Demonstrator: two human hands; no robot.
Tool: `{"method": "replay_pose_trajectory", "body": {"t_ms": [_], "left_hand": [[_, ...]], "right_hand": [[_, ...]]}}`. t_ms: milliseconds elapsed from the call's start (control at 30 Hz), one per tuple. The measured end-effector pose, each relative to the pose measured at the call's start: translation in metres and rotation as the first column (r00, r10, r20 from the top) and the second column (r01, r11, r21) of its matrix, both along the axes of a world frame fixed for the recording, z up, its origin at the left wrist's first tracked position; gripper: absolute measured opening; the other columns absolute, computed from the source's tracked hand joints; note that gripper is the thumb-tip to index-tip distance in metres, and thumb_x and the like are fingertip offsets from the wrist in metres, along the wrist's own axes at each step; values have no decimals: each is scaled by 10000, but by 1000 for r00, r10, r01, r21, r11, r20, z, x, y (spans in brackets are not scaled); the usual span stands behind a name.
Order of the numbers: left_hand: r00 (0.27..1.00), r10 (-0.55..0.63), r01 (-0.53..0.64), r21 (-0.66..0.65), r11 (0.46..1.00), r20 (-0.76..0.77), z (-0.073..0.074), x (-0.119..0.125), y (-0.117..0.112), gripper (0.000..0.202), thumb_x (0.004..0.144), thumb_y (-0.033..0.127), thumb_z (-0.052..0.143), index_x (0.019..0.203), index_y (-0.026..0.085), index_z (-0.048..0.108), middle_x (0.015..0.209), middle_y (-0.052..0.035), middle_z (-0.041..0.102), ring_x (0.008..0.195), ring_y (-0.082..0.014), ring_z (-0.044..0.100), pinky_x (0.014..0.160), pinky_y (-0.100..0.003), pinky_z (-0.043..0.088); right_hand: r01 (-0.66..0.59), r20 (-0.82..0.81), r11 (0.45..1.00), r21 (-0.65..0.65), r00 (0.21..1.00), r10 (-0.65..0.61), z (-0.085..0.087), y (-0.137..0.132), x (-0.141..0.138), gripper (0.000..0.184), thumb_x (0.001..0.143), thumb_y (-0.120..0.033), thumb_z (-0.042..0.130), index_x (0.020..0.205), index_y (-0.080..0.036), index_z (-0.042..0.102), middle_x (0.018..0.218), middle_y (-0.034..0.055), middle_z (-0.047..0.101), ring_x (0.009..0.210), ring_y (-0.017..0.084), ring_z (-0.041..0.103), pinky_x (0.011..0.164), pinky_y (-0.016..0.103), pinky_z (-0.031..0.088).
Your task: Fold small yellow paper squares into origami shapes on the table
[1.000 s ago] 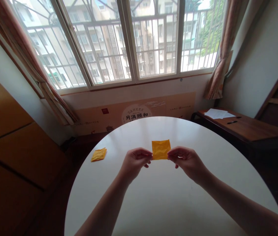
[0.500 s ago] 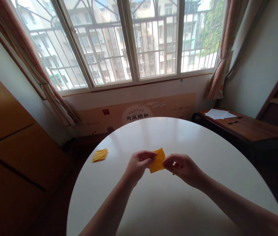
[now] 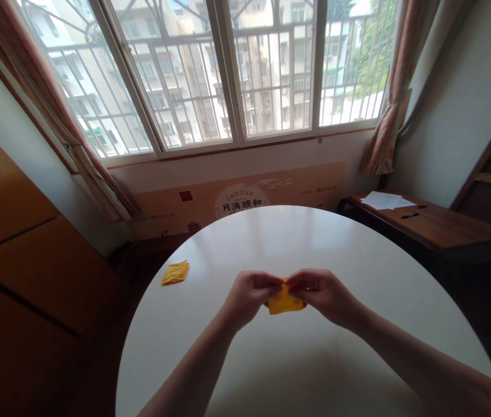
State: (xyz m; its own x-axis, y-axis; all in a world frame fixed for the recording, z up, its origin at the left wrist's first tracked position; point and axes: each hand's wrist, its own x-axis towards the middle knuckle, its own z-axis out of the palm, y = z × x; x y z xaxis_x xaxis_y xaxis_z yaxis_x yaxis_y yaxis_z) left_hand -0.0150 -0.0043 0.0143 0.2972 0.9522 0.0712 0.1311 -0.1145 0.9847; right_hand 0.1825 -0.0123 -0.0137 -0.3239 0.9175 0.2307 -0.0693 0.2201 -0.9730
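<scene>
Over the middle of the white round table, both hands pinch a thin yellow square (image 3: 286,302) that looks like a folded piece of soft sheet; its exact kind I cannot make out. My left hand (image 3: 249,294) has its thumb and fingers closed on the left of its upper edge. From the other side, my right hand (image 3: 324,292) grips the upper right part, and the two sets of fingertips nearly meet. The fingers cover much of the square's upper part. A second yellow folded piece (image 3: 175,273), creased on top, lies near the table's left edge.
The white round table (image 3: 271,237) fills the middle. To the right stands a wooden bench (image 3: 458,229) with white papers (image 3: 386,200) and a dark pen (image 3: 410,215) on it. Orange-brown cabinets (image 3: 14,249) are at the left, and a barred window (image 3: 271,81) is ahead.
My hands have come closer together at the square's top edge. The square has turned from a slant to nearly level and sits slightly lower. The other yellow piece stays put.
</scene>
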Motion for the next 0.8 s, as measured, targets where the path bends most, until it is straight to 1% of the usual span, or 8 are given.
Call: {"method": "replay_pose_trajectory", "body": {"t_ms": [67, 233, 433, 500, 600, 667, 733, 800], "left_hand": [[999, 30, -29, -36, 999, 20, 4, -1, 0, 203, 631, 248, 742, 788, 136, 803, 683, -45, 739, 577, -145, 614, 516, -234, 497], [991, 96, -88, -90, 992, 90, 13, -7, 0, 188, 590, 236, 762, 740, 123, 764, 681, -52, 719, 605, -152, 628, 511, -233, 518], [911, 348, -319, -154, 935, 221, 17, -25, 11, 357, 626, 323, 815, 917, 152, 699, 784, -41, 691, 647, -134, 621, 520, -213, 509], [920, 334, -297, -190, 936, 204, 13, -23, 12, 427, 646, 401, 818, 971, 153, 694, 835, -58, 683, 704, -154, 630, 536, -230, 520], [972, 172, -127, -256, 958, 162, 4, -11, 7, 517, 637, 500, 827, 975, 126, 713, 911, -107, 694, 808, -206, 655, 579, -261, 532], [981, 100, -50, -278, 959, 168, -2, -2, 2, 517, 622, 519, 839, 923, 114, 722, 890, -116, 703, 831, -228, 663, 621, -282, 540], [980, 103, -50, -290, 956, 170, -7, 4, -1, 489, 596, 517, 856, 827, 110, 714, 808, -97, 699, 766, -213, 659, 619, -285, 534], [980, 122, -72, -290, 954, 155, -10, 6, -2, 471, 580, 514, 864, 758, 110, 700, 736, -78, 690, 689, -187, 643, 593, -270, 517]], "right_hand": [[-3, -42, 999, -38, 999, 2, 1, 0, 0, 244, 753, -331, 778, 932, -166, 755, 848, 63, 762, 720, 199, 682, 588, 280, 537], [18, -51, 997, -75, 998, -22, 2, 0, 2, 331, 737, -372, 808, 986, -157, 763, 900, 82, 776, 734, 200, 693, 583, 275, 544], [125, -48, 990, -72, 991, -129, 0, 11, 11, 404, 719, -413, 818, 1020, -150, 760, 951, 103, 776, 762, 217, 702, 566, 283, 548], [123, -50, 991, -61, 991, -126, -2, 12, 10, 395, 718, -416, 817, 1004, -151, 760, 943, 103, 775, 768, 225, 705, 564, 287, 549], [62, -60, 997, -52, 996, -65, -4, 8, 4, 373, 732, -413, 803, 993, -152, 749, 939, 102, 771, 779, 231, 710, 590, 303, 561], [13, -66, 999, -45, 998, -16, -5, 4, -1, 371, 749, -402, 789, 1018, -155, 726, 910, 91, 766, 791, 233, 713, 634, 320, 573], [-10, -60, 999, -38, 998, 8, -5, 0, -4, 412, 766, -382, 777, 1100, -164, 677, 846, 61, 752, 786, 225, 712, 663, 325, 575], [-1, -39, 999, -46, 999, -1, -4, -1, -5, 489, 779, -380, 764, 1193, -173, 610, 770, 23, 723, 727, 206, 700, 622, 307, 567]]}}
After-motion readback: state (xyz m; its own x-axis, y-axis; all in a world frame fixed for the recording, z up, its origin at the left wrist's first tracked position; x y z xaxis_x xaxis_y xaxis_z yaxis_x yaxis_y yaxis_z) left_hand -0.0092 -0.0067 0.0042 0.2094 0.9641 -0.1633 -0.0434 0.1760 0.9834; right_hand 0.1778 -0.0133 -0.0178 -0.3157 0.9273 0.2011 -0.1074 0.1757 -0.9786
